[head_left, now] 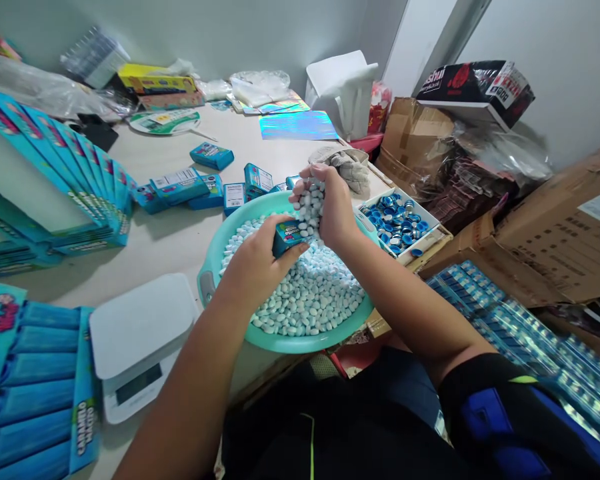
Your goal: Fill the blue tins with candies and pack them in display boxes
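A mint-green basin (285, 345) full of small pale blue and white candies (300, 310) stands at the table's front edge. Over it, my left hand (260, 257) is closed round a small blue candy box (287, 237), held tilted with one end toward my other hand. Cupped at that end, my right hand (333, 203) holds a heap of candies (311, 208) against the box. Whether candies are inside the box is hidden. Behind the basin lie several similar blue boxes (177, 185).
A white digital scale (143, 333) sits left of the basin, near display cartons (35, 393) of blue packs. To the right are a tray of blue caps (397, 223), cardboard boxes (545, 227) and stacked blister-like packs (520, 340). A grey cloth (347, 170) lies behind.
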A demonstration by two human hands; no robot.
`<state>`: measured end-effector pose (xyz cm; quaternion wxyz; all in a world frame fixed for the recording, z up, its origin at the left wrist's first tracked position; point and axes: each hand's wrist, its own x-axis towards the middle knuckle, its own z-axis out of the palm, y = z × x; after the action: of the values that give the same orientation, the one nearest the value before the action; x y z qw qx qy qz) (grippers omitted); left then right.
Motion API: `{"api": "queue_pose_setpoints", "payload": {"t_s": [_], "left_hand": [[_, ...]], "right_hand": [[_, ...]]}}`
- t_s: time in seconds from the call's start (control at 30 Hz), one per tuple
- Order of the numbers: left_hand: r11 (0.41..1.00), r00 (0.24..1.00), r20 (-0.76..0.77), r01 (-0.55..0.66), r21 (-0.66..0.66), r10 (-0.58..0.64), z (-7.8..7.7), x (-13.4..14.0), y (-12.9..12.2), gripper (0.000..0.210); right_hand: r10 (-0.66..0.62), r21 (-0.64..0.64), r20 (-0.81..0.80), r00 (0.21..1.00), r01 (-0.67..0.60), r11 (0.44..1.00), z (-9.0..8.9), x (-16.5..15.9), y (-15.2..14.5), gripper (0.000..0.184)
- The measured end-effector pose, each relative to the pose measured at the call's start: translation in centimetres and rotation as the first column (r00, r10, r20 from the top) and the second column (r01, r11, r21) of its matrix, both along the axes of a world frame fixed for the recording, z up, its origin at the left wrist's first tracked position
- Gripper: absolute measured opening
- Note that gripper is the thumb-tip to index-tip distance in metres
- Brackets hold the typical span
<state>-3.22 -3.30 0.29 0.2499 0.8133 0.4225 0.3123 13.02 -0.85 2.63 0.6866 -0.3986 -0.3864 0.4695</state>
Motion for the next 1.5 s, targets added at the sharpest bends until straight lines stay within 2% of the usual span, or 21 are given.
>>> {"api": "queue_pose_setpoints", "payload": {"t_s": [0.1, 0.23, 0.47, 0.6, 0.73, 0.83, 0.9, 0.97, 1.2, 1.33, 1.4, 1.5], "left_hand": [[0.999, 1.000, 0.006, -0.004, 0.035, 0.004, 0.0, -0.2, 0.0, 0.052], [0.994, 0.998, 0.051, -0.029, 0.104, 0.024, -0.3, -0.3, 0.2, 0.051], [0.994, 0.994, 0.106, -0.042, 0.101, 0.032, -0.6, -0.3, 0.3, 0.053], [0.993, 0.991, 0.127, -0.051, 0.103, 0.038, -0.6, -0.5, 0.4, 0.051], [0.991, 0.991, 0.120, -0.079, 0.106, 0.066, -0.6, -0.8, 0.5, 0.048], [0.978, 0.982, 0.150, -0.137, 0.156, 0.113, -0.5, -1.0, 0.5, 0.046], [0.972, 0.979, 0.157, -0.159, 0.172, 0.133, -0.6, -1.1, 0.5, 0.047], [0.973, 0.979, 0.146, -0.166, 0.157, 0.144, -0.7, -1.2, 0.5, 0.049], [0.989, 0.991, 0.080, -0.112, 0.101, 0.104, -0.5, -1.1, 0.7, 0.050], [0.989, 0.987, 0.092, -0.137, 0.063, 0.131, -0.2, -1.3, 0.8, 0.050], [0.987, 0.985, 0.101, -0.150, 0.063, 0.143, -0.3, -1.3, 1.0, 0.051], [0.986, 0.984, 0.115, -0.145, 0.086, 0.135, -0.6, -1.4, 1.2, 0.052]], "right_hand": [[0.046, 0.004, 0.013, 0.999, -0.046, 0.999, 0.3, -0.1, -0.5, 0.049], [0.081, 0.077, 0.030, 0.996, -0.083, 0.994, 0.5, -0.3, -1.0, 0.048], [0.134, 0.134, 0.082, 0.988, -0.144, 0.981, -0.2, 0.0, -0.6, 0.042], [0.161, 0.128, 0.213, 0.964, -0.191, 0.973, -0.8, 1.2, -0.6, 0.038], [0.147, 0.143, 0.459, 0.876, -0.236, 0.961, -1.5, 2.2, -1.4, 0.035], [0.085, 0.209, 0.671, 0.737, -0.298, 0.931, -1.8, 2.6, -1.8, 0.030], [0.004, 0.254, 0.757, 0.653, -0.301, 0.919, -2.0, 2.9, -1.7, 0.024], [-0.050, 0.276, 0.786, 0.617, -0.277, 0.920, -2.2, 3.3, -1.4, 0.020], [-0.131, 0.286, 0.778, 0.614, -0.161, 0.945, -2.3, 3.1, -1.1, 0.006], [-0.111, 0.277, 0.794, 0.598, -0.193, 0.941, -2.3, 2.5, -1.3, 0.019], [-0.100, 0.295, 0.766, 0.636, -0.209, 0.932, -2.4, 2.6, -1.1, 0.025], [-0.046, 0.286, 0.698, 0.715, -0.220, 0.933, -2.7, 2.9, -0.9, 0.021]]}}
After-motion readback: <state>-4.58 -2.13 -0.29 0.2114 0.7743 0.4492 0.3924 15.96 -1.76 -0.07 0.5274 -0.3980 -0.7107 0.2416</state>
